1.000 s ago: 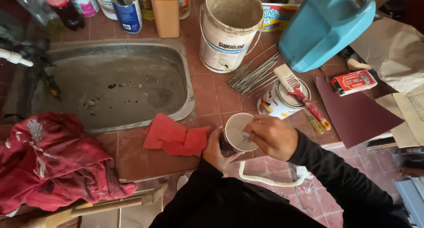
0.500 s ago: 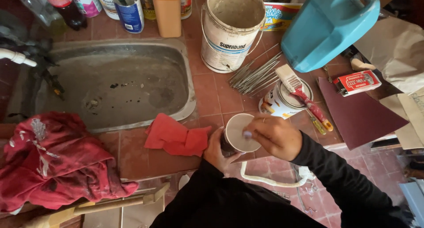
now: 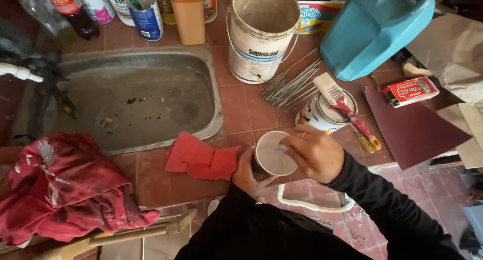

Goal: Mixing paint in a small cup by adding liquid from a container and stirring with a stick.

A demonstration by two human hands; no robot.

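Little had changed over the last second: both hands kept their places on the cup, and only the view drifted slightly. The work at the cup's mouth seemed to be going on without a break.

Far left, a crumpled red cloth (image 3: pixel 65 189) lay on the tiled table (image 3: pixel 151 174), with the metal sink (image 3: pixel 131 99) above it. A folded red rag (image 3: pixel 201 157) lay between the sink's corner and the cup.

The left hand (image 3: pixel 246 174) was wrapped round the side of the small cup (image 3: pixel 273 155), fingers closed on it, holding it at the table's near edge, in front of the person's chest. The cup stood about upright, its long axis running vertical and its open mouth pointing up at the camera; pale contents showed inside.

The right hand (image 3: pixel 314 152) sat over the cup's right rim, fingers pinched shut on something small and pale at the mouth; what it was I could not tell.

Right of that, a paintbrush (image 3: pixel 344 106) lay across a small tin (image 3: pixel 322 114), handle pointing away to the lower right. A white bucket (image 3: pixel 261 33) and a blue jerrycan (image 3: pixel 375 28) stood behind.
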